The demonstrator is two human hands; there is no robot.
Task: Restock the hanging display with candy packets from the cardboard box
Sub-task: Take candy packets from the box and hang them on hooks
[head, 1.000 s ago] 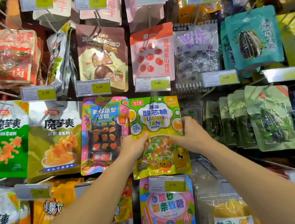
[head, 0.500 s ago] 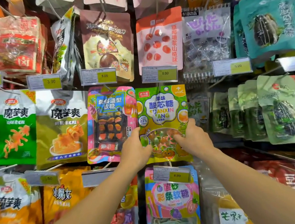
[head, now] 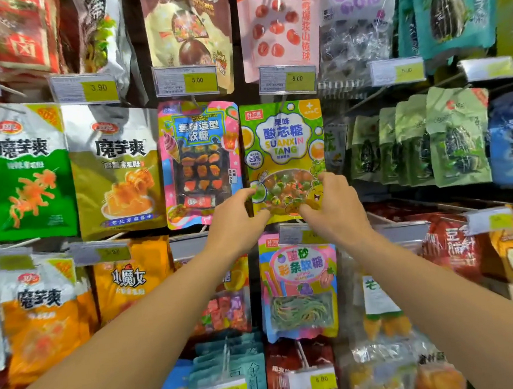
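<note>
Both bare forearms stretched forward and up, left hand (head: 235,218) and right hand (head: 332,206) level, fingers curled, pinching a packet's lower corners

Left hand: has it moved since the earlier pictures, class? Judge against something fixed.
Yes, downward. Pinching the green candy packet, the left hand was level with the hanging pink packet's middle; now it is at that packet's bottom edge.

The green and yellow plastic candy packet (head: 283,148) is shiny and smooth, with a see-through window low down. The pink plastic sweets bag (head: 202,163) beside it shines too. The clear plastic price tag holder (head: 287,79) has paper inside. The teal seed bag (head: 452,6) looks dull.
</note>
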